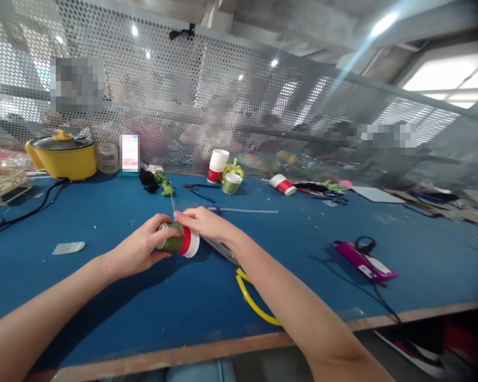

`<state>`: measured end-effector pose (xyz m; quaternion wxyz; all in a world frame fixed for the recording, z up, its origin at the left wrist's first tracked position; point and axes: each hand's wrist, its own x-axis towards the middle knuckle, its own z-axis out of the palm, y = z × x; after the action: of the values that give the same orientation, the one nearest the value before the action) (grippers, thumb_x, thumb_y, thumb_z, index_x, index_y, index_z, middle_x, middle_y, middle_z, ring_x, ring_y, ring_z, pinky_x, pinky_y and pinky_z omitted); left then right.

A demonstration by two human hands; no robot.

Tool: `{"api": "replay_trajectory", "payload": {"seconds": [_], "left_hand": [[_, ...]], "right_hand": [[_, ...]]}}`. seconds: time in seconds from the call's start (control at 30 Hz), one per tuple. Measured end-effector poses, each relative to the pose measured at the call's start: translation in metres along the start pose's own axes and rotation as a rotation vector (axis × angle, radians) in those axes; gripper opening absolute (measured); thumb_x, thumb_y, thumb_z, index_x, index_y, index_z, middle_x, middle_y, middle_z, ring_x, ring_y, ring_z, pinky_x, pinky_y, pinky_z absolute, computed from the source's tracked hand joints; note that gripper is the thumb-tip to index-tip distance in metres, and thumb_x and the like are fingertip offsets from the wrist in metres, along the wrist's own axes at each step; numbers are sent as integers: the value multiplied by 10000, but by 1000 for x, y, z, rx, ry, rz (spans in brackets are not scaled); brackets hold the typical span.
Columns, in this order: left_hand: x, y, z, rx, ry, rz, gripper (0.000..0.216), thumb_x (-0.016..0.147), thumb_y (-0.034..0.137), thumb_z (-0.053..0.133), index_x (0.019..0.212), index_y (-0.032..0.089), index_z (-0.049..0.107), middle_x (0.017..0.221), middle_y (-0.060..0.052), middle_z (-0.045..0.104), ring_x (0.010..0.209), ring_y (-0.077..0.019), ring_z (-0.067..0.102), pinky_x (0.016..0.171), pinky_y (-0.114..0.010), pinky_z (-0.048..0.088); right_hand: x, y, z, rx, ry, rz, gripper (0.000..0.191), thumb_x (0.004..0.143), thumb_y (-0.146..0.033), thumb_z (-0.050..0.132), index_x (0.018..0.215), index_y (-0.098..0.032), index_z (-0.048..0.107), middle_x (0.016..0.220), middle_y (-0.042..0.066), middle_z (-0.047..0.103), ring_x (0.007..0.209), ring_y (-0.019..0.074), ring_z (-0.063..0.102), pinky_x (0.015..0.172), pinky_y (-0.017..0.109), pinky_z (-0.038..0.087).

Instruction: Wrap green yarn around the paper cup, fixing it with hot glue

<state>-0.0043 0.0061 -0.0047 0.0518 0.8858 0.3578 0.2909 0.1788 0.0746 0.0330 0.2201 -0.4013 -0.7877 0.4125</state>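
1. left hand (153, 241) grips a red, white and green cup (186, 242), just left of and below frame centre.
2. right hand (201, 222) pinches green yarn (166, 187) beside it.
3. yellow-handled scissors (228, 256) lie lower centre.
4. yellow pot (75, 160), upper left, stands on the tabletop (115, 318).

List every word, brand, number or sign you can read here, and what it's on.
None can be read.
Upright white panel: print too blurred.
Jar: label too blurred.
Standing red-and-white cup: marks too small.
Purple device: white label unreadable.
Held cup: no legible text.
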Motion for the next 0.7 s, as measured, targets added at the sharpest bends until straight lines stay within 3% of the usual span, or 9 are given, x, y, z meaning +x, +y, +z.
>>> {"api": "replay_trajectory", "payload": {"seconds": [0.1, 0.27, 0.47, 0.7], "left_hand": [[0, 1, 0, 31, -11, 24, 378, 759, 107, 558, 1105, 223, 458, 1149, -101, 390, 1035, -255, 470, 851, -406, 469], [0, 1, 0, 33, -11, 14, 387, 753, 94, 561, 1108, 214, 464, 1145, -102, 388, 1029, -250, 468, 854, -407, 462], [1, -2, 0, -172, 10, -157, 477, 751, 220, 598, 1181, 219, 393, 1107, -82, 448, 1001, -221, 502, 843, -386, 475], [1, -5, 3, -388, -27, -303, 430, 719, 320, 629, 1097, 190, 472, 1025, -63, 502, 900, -198, 554, 755, -358, 514]], "right_hand": [[1, -7, 11, 178, -29, 41, 209, 696, -348, 616, 732, -143, 629, 710, 14, 621, 643, 113, 535, 599, 230, 403], [-3, -4, 11, 338, 106, 120, 131, 657, -253, 635, 676, -148, 559, 546, -56, 501, 469, 54, 396, 491, 205, 328], [-7, 2, 4, 436, 210, 1, 125, 671, -246, 613, 697, -148, 539, 673, -25, 566, 642, 79, 508, 689, 239, 390], [-4, 10, 4, 426, 266, -24, 172, 671, -294, 618, 703, -155, 521, 669, -19, 558, 640, 90, 514, 694, 259, 404]]}}
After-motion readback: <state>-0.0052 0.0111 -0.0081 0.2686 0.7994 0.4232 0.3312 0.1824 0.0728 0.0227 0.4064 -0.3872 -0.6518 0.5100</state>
